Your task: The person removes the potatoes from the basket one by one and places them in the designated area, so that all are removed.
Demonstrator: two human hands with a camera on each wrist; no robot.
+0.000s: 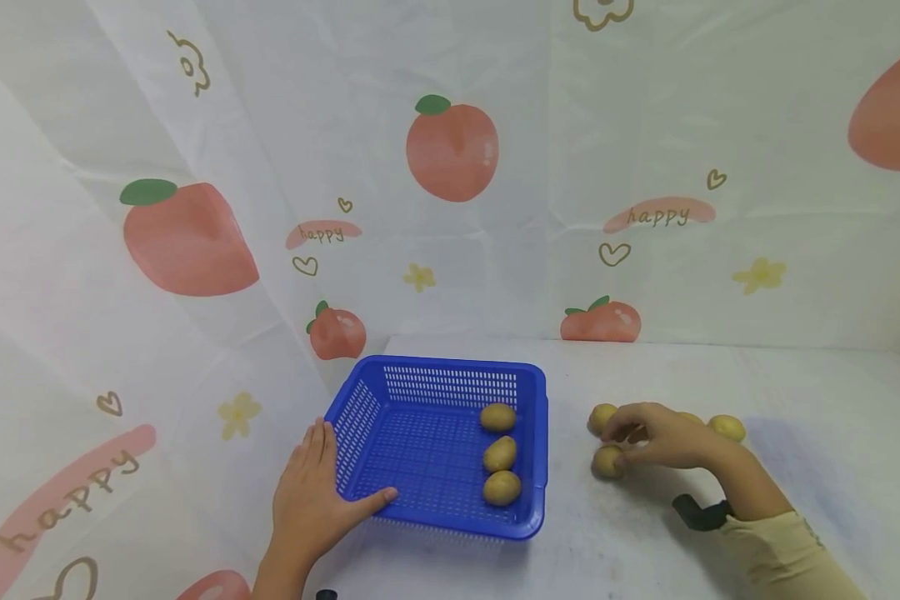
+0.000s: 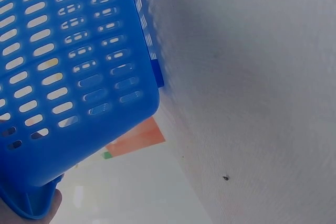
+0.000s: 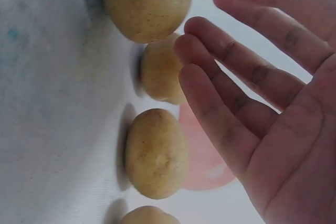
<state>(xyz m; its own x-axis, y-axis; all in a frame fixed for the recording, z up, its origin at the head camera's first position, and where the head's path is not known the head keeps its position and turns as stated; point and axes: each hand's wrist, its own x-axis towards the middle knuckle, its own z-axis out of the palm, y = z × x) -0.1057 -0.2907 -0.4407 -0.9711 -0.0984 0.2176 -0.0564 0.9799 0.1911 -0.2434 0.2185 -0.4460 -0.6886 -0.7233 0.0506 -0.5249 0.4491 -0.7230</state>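
A blue plastic basket stands on the table, with three potatoes along its right side. My left hand rests at its near left corner, fingers straight along the left rim and thumb across the front rim. In the left wrist view the slotted basket wall covers most of that hand. To the right of the basket, my right hand reaches over a potato, the thumb right beside it. The right wrist view shows these fingers loosely extended, near the top potato.
More potatoes lie around the right hand, one just behind the fingers and another farther right. A white printed curtain hangs behind the table and along the left side. A dark strap sits at the right wrist.
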